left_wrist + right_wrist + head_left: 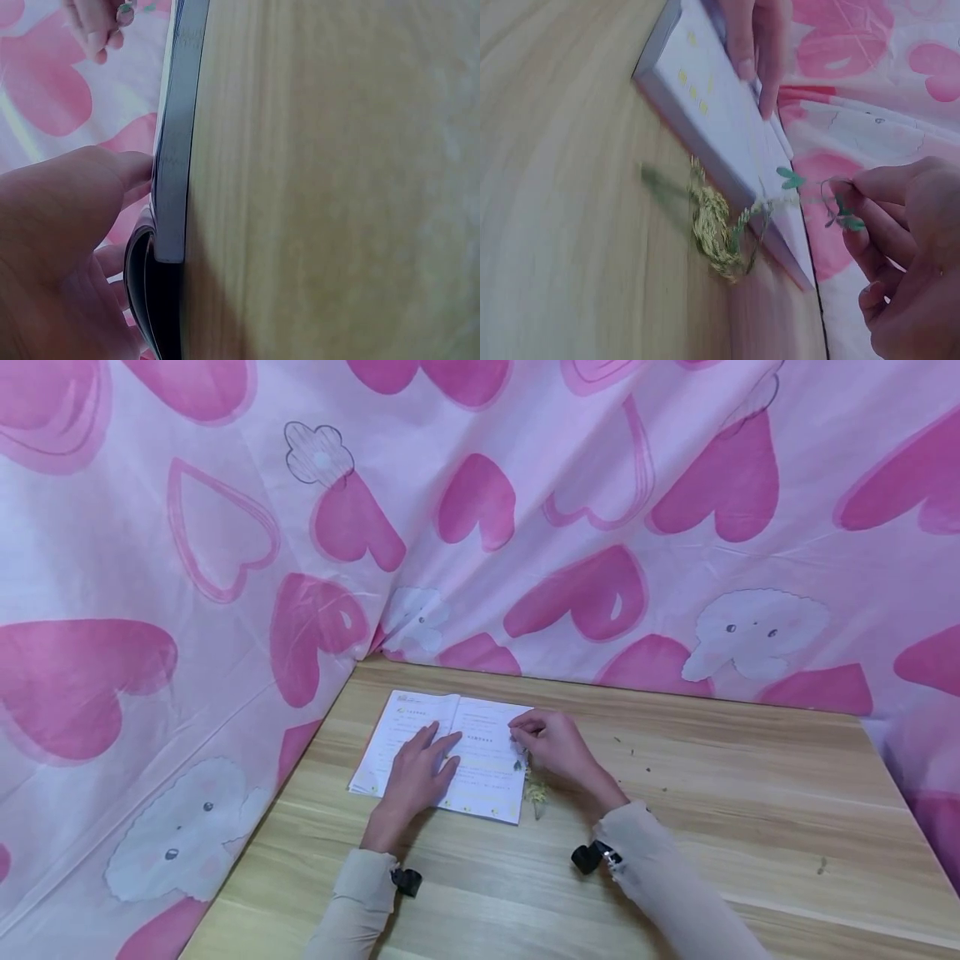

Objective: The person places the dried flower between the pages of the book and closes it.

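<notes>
Leftmost, pink heart-print cloth (127, 568), hanging in folds and running on behind the wooden table (487, 902). Next, open on the table, a printed book (487, 768). Rests the left hand (416, 774) across its left page and fold, fingers spread wide, with a pale sleeve (358, 897) below. Pinches a sprig (714, 225) between thumb and forefinger of the right hand (557, 745), near the book's right edge. Carries green leaves close to the pinch, yellowish clusters lower down; cannot tell whether touching the table. Farther right, dark bits (648, 769) scattered over the wood.
</notes>
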Tool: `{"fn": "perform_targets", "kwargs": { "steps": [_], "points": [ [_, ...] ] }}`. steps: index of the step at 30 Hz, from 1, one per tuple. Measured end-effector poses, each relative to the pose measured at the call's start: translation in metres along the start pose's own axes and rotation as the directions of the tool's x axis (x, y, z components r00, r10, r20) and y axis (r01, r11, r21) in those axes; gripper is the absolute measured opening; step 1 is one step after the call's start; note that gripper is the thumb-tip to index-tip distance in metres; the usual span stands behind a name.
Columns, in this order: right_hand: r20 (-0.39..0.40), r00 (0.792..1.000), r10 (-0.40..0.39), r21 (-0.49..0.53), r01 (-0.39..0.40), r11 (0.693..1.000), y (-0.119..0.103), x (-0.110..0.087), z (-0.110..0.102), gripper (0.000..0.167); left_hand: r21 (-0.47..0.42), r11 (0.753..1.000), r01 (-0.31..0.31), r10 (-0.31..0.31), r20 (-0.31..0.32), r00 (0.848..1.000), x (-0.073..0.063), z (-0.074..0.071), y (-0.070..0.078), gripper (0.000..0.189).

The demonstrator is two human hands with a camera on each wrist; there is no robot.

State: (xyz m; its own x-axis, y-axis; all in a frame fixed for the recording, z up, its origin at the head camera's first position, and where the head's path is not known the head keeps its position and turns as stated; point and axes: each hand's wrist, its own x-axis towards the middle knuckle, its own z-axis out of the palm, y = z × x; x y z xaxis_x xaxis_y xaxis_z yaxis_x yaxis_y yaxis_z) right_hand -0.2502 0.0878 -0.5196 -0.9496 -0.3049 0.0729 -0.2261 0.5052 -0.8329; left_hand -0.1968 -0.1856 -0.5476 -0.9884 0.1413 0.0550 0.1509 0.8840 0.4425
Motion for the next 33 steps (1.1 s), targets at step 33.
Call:
{"fn": "perform_targets", "kwargs": {
  "steps": [33],
  "points": [
    [-0.347, 0.924, 0.159, 0.136, -0.118, 0.984, 0.000, 0.013, -0.011, 0.021, 0.007, 1.000, -0.007, 0.007, -0.010, 1.000, 0.000, 0.001, -0.001, 0.050]
  ]
}}
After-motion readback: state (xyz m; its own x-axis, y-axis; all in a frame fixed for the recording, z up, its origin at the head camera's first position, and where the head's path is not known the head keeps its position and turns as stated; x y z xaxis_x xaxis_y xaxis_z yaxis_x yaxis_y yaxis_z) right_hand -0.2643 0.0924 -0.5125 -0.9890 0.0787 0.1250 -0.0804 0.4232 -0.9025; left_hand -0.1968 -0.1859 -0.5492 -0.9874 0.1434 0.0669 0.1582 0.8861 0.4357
